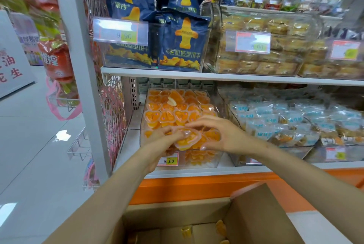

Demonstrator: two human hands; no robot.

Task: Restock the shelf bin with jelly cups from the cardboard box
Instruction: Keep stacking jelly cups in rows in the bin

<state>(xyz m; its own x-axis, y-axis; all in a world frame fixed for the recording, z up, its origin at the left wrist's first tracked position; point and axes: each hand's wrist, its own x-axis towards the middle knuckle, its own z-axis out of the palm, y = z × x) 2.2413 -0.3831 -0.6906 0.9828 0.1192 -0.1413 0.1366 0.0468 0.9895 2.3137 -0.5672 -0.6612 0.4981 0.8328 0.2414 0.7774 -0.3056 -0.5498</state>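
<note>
Pinching orange heart-shaped jelly cup (188,139) with left hand (166,135) and right hand (223,137), mid-frame, over heaped clear plastic bin (202,161). Might slide off the full pile.

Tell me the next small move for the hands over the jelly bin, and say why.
Probably lower both and loosen the grip, setting the jelly cups into the front of the bin. The left hand and right hand hold them together just above it, the bin looks nearly full, and the cardboard box holds a few more.
</note>
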